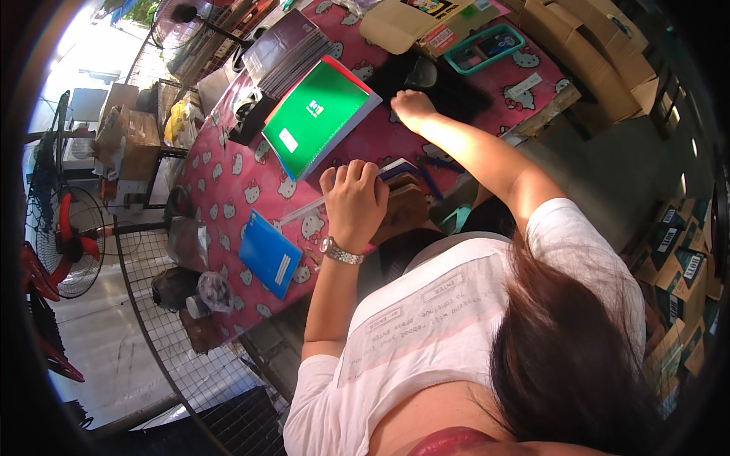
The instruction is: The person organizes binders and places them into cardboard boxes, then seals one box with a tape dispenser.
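Look first to the left hand (pixel 354 199), just off the near side of the green notebooks (pixel 313 114), with fingers bent and palm turned down. Cannot tell whether anything is caught under those fingers. Look next to the right hand (pixel 413 110), just outside the right corner of the green notebooks, curled into a loose fist; cannot tell there, either, whether anything is pinched inside.

Find the green notebooks lying piled on the desk (pixel 237 179), askew, with red showing along the far edge and pale page edges toward the hands. Best, probably, to handle the pile from two opposite edges at once, with palms flat and pressure even. Push from one side only and likely set the covers sliding. Tap rather than squeeze, to spare the corners; expect soft covers to bend, and support from below if raising.

Allow, too, for the neighbours: to the left of the green notebooks and nearer the body, a blue notebook (pixel 271 254); just beyond the green notebooks, a dark-covered stack (pixel 281 45); farther to the right of them, a teal basket (pixel 456 67). Best to move with elbows in, clear of all three.
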